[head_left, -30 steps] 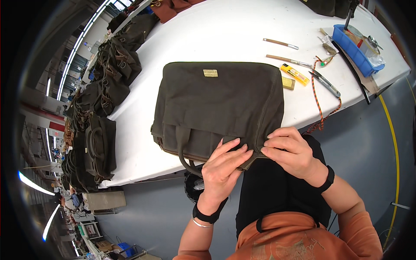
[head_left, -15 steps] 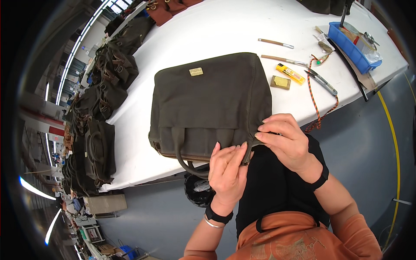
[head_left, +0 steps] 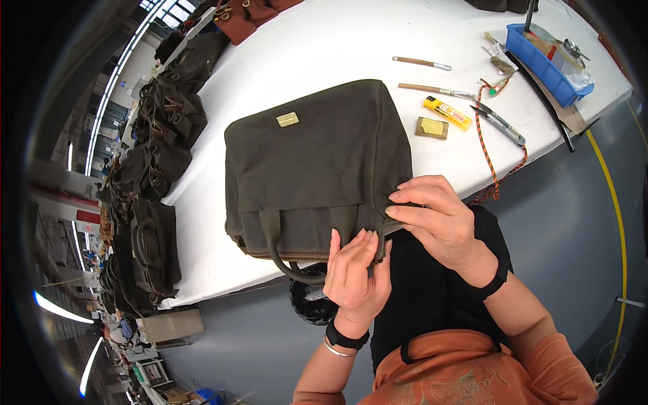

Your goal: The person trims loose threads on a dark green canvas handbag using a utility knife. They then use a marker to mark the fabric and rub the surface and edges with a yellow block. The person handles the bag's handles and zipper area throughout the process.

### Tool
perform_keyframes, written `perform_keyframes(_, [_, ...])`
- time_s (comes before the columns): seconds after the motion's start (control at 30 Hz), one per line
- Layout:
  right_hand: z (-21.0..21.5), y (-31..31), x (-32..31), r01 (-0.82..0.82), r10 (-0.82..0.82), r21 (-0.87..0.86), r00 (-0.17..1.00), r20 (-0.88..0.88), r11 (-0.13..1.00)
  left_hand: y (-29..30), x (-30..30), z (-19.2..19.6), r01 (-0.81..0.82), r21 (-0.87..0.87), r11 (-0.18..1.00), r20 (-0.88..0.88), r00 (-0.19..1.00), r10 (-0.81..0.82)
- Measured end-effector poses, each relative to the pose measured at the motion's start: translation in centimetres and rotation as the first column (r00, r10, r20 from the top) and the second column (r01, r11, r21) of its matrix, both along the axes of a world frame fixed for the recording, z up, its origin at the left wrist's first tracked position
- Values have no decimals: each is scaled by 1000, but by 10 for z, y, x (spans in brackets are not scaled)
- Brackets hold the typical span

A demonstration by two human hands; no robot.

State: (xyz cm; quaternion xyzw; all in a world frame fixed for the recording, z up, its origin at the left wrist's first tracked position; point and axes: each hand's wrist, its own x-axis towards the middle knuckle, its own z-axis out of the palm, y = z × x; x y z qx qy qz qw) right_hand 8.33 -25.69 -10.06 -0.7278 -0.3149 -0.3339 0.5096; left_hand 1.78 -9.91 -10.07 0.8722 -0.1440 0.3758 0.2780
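Note:
A dark olive fabric bag (head_left: 304, 162) lies on the white table in front of me, its zipper (head_left: 297, 257) and carry handle (head_left: 271, 236) toward my body. A small gold-coloured tag (head_left: 287, 119) is fixed near its far edge. My left hand (head_left: 356, 275) is closed on the bag's near right corner, beside the zipper end, fingertips on top and thumb at the edge. With thumb and fingers, my right hand (head_left: 439, 214) pinches the fabric at the right side seam, just beyond the left hand. The exact bit of fabric between the fingers is hidden.
Right of the bag lie a yellow box (head_left: 447, 113), a small block (head_left: 431, 128), two wooden-handled tools (head_left: 435, 90), a grey cutter (head_left: 498, 124) and an orange-black cord (head_left: 483, 145). Farther right stands a blue bin (head_left: 550, 71). Several dark bags (head_left: 158, 142) line the table's left edge.
The whole view has shifted slightly, and the bag sits a little farther left. Both hands keep hold of its near right corner, with small finger shifts.

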Motion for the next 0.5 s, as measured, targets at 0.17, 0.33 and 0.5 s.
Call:
perform_keyframes(0.17, [2, 3, 1, -21, 22, 12, 999, -32, 1000, 1, 1, -1, -8, -45, 999, -5, 1000, 8])
perform_keyframes(0.33, [2, 9, -1, -6, 7, 34, 999, -38, 999, 1, 0, 1, -14, -137, 990, -39, 999, 9])
perform_keyframes(0.5, [-3, 15, -5, 15, -13, 68, 999, -42, 998, 1, -1, 3, -31, -189, 982, -66, 998, 19])
